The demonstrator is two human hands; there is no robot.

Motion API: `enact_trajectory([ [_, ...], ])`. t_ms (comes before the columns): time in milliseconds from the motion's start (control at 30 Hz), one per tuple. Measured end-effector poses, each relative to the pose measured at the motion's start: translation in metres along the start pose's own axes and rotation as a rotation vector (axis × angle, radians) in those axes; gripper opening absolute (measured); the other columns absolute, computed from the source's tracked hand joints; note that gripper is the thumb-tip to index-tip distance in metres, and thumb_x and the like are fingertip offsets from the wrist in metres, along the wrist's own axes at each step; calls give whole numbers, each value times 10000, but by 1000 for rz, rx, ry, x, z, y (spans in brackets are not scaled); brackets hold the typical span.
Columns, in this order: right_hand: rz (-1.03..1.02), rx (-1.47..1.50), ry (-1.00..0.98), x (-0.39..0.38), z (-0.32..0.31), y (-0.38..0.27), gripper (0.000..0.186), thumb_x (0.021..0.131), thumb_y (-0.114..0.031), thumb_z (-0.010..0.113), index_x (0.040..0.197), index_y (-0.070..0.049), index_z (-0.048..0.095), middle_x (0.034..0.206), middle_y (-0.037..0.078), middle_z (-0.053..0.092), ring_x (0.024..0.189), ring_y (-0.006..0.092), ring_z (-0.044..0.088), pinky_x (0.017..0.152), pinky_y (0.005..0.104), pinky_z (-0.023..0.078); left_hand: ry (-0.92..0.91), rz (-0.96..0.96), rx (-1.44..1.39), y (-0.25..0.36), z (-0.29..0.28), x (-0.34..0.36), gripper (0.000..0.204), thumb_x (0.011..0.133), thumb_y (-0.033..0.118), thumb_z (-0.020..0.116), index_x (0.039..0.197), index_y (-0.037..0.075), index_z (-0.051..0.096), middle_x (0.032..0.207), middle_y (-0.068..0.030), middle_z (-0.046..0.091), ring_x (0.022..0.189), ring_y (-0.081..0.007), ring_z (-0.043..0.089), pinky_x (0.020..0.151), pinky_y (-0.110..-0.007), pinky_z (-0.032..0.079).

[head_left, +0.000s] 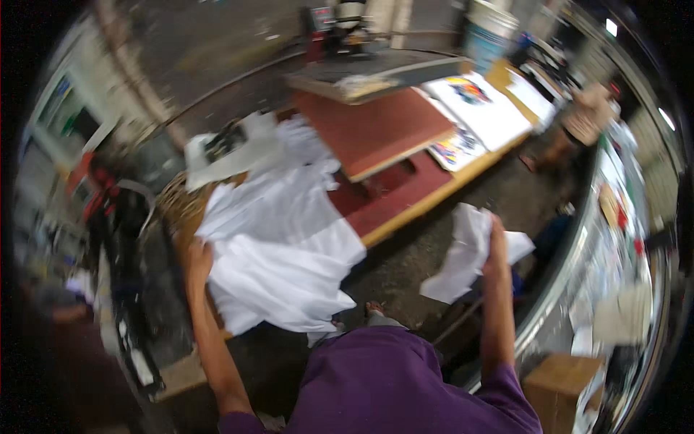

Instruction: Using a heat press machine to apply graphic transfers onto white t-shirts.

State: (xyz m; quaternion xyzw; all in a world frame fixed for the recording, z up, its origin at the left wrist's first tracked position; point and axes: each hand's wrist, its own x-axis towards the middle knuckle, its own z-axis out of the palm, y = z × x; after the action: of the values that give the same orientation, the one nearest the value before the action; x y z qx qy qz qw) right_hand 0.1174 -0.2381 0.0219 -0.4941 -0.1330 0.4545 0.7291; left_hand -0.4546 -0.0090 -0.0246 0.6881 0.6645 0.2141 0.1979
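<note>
Purple-sleeved arms reach out: the right hand (496,249) is clenched on a crumpled white cloth piece (466,253) held over the floor, while the left hand (199,260) presses the heap of white fabric (278,253) on the table (426,199). Both look light, limp and easy to bunch, so best gathered at an edge. Motion blur hides the left fingers, so I cannot tell its grip.

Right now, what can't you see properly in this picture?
- Head view, left hand: its fingers sit against the white cloth pile; motion blur hides the grip.
- Right hand: it clutches a white sheet, which covers the fingers.
- Printed white shirts: coloured prints too blurred to read.
- Person at far right: small, bent by the lens rim.
- Dark machine at left: smeared and shadowed.
</note>
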Motion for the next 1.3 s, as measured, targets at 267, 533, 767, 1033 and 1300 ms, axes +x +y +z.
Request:
enact_trajectory([
  [267, -45, 242, 13, -30, 91, 57, 137, 981, -187, 396, 922, -91, 474, 769, 25, 561, 641, 116, 563, 610, 283, 516, -590, 588, -930, 244, 101, -98, 195, 863, 88, 588, 1035, 2, 618, 1043, -90, 634, 943, -151, 588, 825, -283, 454],
  [533, -76, 181, -198, -29, 93, 86, 98, 953, -156, 457, 1017, -81, 459, 898, 10, 511, 796, 81, 493, 705, 242, 430, -302, 612, -669, 305, 131, -129, 286, 769, 192, 701, 949, -9, 606, 936, -105, 516, 866, -211, 546, 760, -314, 463],
  [767, -70, -6, -321, 13, 25, 61, 142, 948, -137, 443, 1068, -67, 468, 1000, 49, 526, 908, 149, 541, 806, 318, 464, -349, 578, -844, 340, 200, -126, 173, 779, 152, 699, 842, 23, 602, 836, -48, 525, 803, -161, 532, 709, -274, 434],
  [1033, 29, -215, -573, 92, -32, -4, 117, 945, -126, 473, 1003, -37, 521, 902, 32, 557, 818, 86, 500, 726, 240, 421, -454, 331, -875, 414, 228, -130, 158, 868, 129, 615, 973, 12, 603, 943, -53, 591, 898, -117, 563, 741, -258, 472],
  [1300, -176, -788, -934, 112, -44, -100, 110, 849, -72, 614, 871, 35, 620, 737, 82, 620, 656, 82, 521, 575, 243, 431, -425, 394, -625, 469, 233, -137, 131, 853, 60, 579, 952, -26, 581, 934, -80, 600, 858, -146, 558, 759, -285, 439],
])
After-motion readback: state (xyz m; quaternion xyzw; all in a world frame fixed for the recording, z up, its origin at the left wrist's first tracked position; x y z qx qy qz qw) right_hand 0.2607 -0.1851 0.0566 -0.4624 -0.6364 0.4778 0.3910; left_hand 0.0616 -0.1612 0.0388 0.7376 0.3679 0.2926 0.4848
